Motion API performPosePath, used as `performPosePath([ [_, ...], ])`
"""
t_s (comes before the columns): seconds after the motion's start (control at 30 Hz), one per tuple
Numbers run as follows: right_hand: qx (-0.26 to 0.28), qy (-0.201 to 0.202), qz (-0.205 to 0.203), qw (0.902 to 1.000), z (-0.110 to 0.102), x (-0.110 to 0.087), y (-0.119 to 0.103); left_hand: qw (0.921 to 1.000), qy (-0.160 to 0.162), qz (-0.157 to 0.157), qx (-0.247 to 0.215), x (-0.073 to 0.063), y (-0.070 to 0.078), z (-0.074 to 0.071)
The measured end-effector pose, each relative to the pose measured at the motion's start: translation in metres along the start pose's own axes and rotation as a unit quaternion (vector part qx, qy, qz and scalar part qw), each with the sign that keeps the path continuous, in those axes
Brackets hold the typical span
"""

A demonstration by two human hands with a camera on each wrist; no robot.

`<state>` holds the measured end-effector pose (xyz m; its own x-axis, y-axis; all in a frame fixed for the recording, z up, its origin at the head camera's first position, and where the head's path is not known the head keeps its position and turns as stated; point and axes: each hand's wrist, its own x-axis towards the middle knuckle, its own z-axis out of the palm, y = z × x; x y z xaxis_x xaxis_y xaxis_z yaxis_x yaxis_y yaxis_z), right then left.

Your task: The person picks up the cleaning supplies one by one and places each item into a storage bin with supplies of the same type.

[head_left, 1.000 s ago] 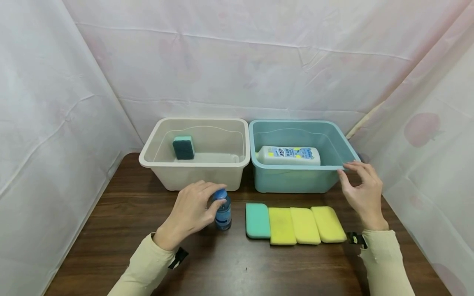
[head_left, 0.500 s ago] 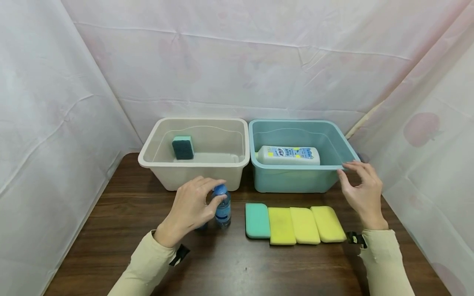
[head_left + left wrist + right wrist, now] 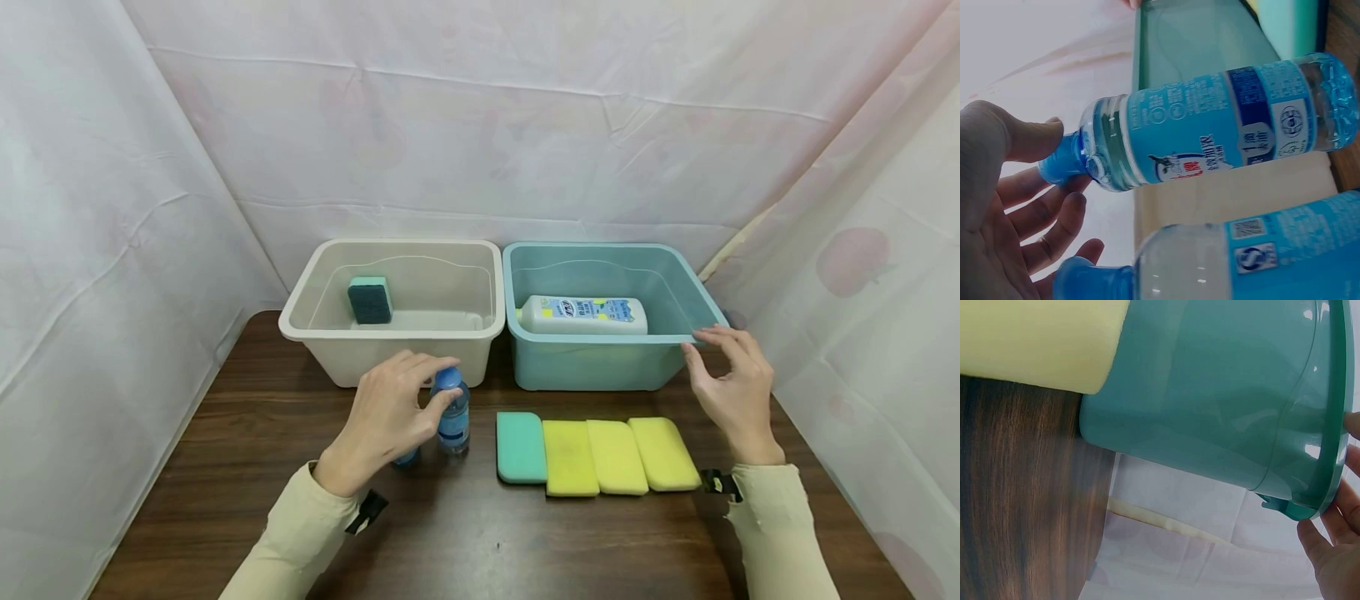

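My left hand point(image 3: 386, 417) pinches the blue cap of a small clear plastic bottle point(image 3: 453, 425) between thumb and fingers, in front of the beige bin. The blue label of this bottle point(image 3: 1197, 125) shows large in the left wrist view. Partly hidden under the hand stands a second such bottle point(image 3: 407, 457), whose cap point(image 3: 1091, 281) is beside the lower fingers in the left wrist view. At the right, my right hand point(image 3: 738, 396) holds the front right corner of the teal bin point(image 3: 592, 367), with thumb and fingers around its rim point(image 3: 1335, 469).
The beige bin point(image 3: 397, 354) holds a green sponge point(image 3: 370, 300) with a dark scouring side. A white bottle point(image 3: 585, 317) lies inside the teal bin. In front are a green sponge point(image 3: 521, 447) and several yellow sponges point(image 3: 617, 457) in a row. Curtains point(image 3: 480, 150) surround the table.
My left hand has raised the small bottle slightly, up and away in the head view. The second bottle has come into sight under that hand. My right hand stays at the bin rim.
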<state>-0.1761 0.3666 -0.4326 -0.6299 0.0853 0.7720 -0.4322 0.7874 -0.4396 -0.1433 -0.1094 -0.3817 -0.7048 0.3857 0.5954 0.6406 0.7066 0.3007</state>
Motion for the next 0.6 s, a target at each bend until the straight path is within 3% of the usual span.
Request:
performPosePath([
  [0.6, 0.008, 0.009, -0.001, 0.9999, 0.001, 0.001, 0.0, 1.0, 0.001, 0.0, -0.009, 0.013, 0.011, -0.002],
])
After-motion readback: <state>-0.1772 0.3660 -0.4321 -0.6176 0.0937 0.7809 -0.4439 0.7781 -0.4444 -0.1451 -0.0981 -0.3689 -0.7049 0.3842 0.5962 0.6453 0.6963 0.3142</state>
